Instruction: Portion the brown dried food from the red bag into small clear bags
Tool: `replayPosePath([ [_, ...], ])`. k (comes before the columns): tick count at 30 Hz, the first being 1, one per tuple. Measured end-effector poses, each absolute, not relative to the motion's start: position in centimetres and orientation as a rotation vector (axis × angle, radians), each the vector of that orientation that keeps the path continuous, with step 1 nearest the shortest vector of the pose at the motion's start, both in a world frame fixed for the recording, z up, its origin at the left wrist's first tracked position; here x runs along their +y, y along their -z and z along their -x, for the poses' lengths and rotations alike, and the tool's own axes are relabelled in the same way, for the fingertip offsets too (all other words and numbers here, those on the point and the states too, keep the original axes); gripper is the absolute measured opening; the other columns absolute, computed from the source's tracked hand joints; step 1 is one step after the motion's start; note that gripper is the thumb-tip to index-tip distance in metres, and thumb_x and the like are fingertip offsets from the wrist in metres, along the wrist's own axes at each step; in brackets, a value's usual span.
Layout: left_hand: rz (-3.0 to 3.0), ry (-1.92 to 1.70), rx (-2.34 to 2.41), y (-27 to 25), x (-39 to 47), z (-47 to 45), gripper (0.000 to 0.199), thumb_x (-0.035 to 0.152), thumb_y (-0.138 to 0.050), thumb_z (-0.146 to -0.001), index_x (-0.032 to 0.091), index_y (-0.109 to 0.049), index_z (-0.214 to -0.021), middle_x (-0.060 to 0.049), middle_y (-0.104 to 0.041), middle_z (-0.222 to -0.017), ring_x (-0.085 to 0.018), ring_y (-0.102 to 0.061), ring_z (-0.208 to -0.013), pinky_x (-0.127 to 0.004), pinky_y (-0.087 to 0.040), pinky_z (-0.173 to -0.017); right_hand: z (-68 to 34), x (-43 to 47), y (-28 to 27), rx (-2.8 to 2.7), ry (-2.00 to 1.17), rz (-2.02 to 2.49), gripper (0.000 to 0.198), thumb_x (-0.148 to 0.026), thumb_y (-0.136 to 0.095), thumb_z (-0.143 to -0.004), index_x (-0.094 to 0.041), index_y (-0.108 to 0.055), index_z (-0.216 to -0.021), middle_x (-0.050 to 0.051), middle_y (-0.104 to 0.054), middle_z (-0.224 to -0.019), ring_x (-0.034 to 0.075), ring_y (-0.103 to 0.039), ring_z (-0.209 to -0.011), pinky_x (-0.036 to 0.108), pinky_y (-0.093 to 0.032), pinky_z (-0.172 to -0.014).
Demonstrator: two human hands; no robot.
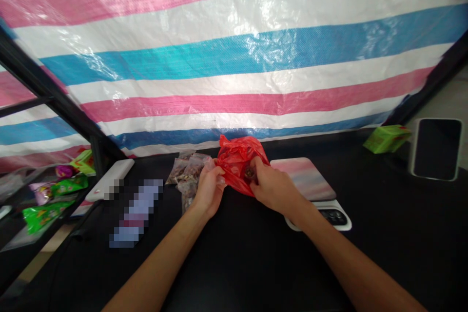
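Note:
A red plastic bag (243,148) sits on the black table with its mouth facing me. My left hand (211,186) pinches the bag's left edge between thumb and fingers. Reaching into the opening, my right hand (272,183) has its fingers closed at a small dark bundle (250,172), which the bag and fingers partly hide. Just left of the bag lie several small clear zip bags (188,171) with brownish dried bits inside, partly behind my left hand.
Right of the bag are a pink-grey mouse pad (305,178) and a white phone-like object (338,215). A green box (387,138) and a phone on a stand (438,148) stand far right. A white power strip (111,180) and snack packets (49,214) are left. Striped sheeting (234,68) hangs behind.

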State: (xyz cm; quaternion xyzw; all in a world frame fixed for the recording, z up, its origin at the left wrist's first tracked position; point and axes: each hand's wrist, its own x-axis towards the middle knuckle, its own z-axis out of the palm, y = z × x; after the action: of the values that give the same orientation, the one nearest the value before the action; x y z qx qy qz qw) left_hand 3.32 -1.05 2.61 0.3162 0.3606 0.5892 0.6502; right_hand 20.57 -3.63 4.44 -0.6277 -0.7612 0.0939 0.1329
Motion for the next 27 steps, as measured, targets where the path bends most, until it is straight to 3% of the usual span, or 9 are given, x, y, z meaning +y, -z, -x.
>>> replayPosePath([
  [19,-0.66,-1.298,0.82,-2.0,-0.5,-2.8,0.022,0.009,-0.06,-0.059,0.018,-0.056,-0.079,0.004,-0.059,-0.07,-0.009,-0.052,-0.058,-0.02,-0.04,-0.056,-19.9,-3.8,-4.4,-2.207,-0.287,1.825,0.026,-0.024,-0.052,-0.089,-0.021,-0.05,-0.114,0.009,-0.076,-0.102,0.029,-0.074,-0.085,0.033,-0.033,-0.062],
  [24,-0.844,-1.442,1.074,-1.5,-0.2,-2.4,0.021,0.012,-0.059,-0.065,0.021,-0.052,-0.083,0.004,-0.053,-0.073,-0.011,-0.047,-0.058,-0.023,-0.038,-0.057,-20.1,-3.6,-4.7,-2.119,-0.36,1.82,0.025,-0.025,-0.054,-0.088,-0.021,-0.05,-0.112,0.008,-0.075,-0.096,0.027,-0.073,-0.083,0.031,-0.035,-0.063],
  [27,-1.158,-1.617,1.379,-1.6,-0.4,-2.1,0.029,0.009,-0.063,-0.069,0.023,-0.053,-0.092,0.001,-0.053,-0.087,-0.016,-0.052,-0.075,-0.028,-0.045,-0.07,-20.3,-3.4,-5.1,-2.05,-0.429,1.768,0.026,-0.025,-0.056,-0.088,-0.021,-0.051,-0.114,0.007,-0.075,-0.098,0.025,-0.072,-0.086,0.03,-0.038,-0.066],
])
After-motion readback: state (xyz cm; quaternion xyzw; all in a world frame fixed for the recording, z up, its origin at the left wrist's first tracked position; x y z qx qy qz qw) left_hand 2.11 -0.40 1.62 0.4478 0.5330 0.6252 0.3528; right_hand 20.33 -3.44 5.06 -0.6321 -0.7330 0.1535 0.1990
